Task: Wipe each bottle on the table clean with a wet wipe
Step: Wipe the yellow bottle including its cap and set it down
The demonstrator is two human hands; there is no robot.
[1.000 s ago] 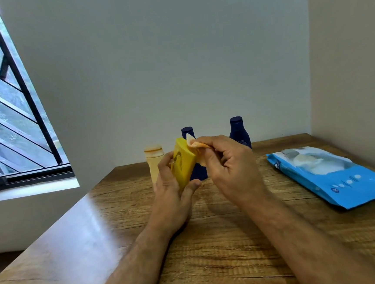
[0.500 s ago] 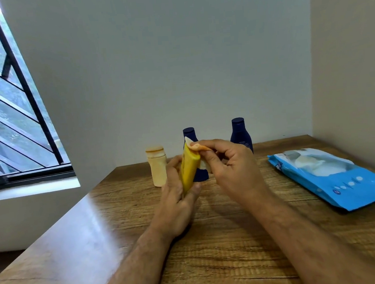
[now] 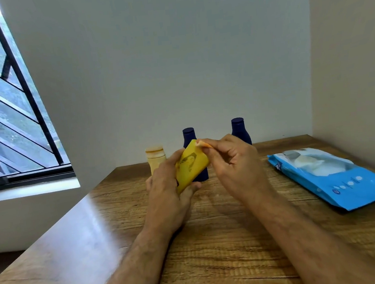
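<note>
**A:** Left hand (image 3: 165, 184) has its grip wrapped round the yellow bottle (image 3: 190, 166), held above the bench (image 3: 213, 241). Looks light, slick plastic, so hold it low.

**B:** Right hand (image 3: 233, 162) pinches the wet wipe (image 3: 201, 144) at the bottle's top. Soft, floppy thing.

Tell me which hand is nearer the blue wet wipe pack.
Right. The right hand, pinching a wipe against the yellow bottle, is nearer the wet wipe pack; the left hand, gripping that bottle, is farther away.
</note>
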